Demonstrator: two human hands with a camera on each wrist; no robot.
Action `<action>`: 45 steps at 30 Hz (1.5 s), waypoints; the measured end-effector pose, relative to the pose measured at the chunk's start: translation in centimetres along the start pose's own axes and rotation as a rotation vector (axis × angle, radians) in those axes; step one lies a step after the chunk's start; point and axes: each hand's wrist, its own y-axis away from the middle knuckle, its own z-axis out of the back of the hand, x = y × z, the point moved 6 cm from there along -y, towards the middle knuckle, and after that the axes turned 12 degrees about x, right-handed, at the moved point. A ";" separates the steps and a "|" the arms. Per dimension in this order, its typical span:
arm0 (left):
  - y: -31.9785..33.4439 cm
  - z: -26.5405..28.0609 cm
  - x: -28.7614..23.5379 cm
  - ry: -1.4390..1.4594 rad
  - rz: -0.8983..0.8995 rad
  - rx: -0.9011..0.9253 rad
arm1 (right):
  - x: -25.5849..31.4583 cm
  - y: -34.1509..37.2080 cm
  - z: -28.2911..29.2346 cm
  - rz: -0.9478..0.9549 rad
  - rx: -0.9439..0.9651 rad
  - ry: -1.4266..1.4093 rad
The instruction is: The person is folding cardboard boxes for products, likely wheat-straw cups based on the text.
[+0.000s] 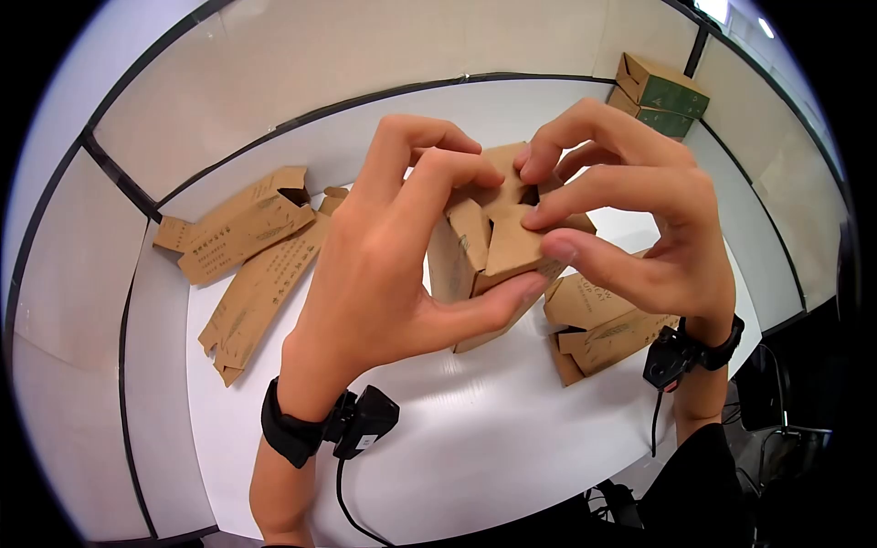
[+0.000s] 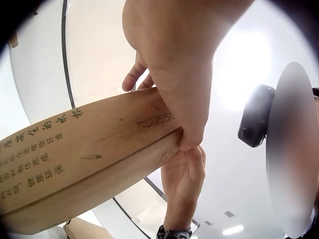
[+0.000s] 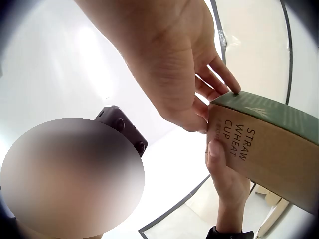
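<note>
From my remote seat I start at the left edge of the table (image 1: pixel 438 447), where two brown cartons (image 1: pixel 260 297) lie slanted towards the far-left corner. Next comes the left hand (image 1: pixel 370 251), gripping a box (image 1: pixel 512 247) over the table's middle; I can't tell whether its base touches the surface. The right hand (image 1: pixel 649 210) curls in from the other side, fingertips and thumb pinching at the top flaps, which stand partly open. My worry: too hard a push could crease the thin card, and a loose left grip could let the box twist. Near the right edge lie more cartons (image 1: pixel 607 338), which a lowered forearm might knock; green-and-brown packaging (image 1: pixel 674 91) stands at the far-right corner.
</note>
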 end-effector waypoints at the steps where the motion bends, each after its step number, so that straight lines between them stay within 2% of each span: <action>1: 0.0 -0.1 0.1 0.003 -0.003 -0.003 | 0.0 0.0 0.0 -0.006 0.004 -0.001; 38: 0.0 -0.3 -0.6 -0.029 -0.037 0.000 | 0.0 0.2 0.0 0.025 -0.033 -0.050; 45: 0.0 -0.2 -0.6 -0.022 -0.024 -0.010 | 0.1 0.1 0.4 0.024 0.010 0.032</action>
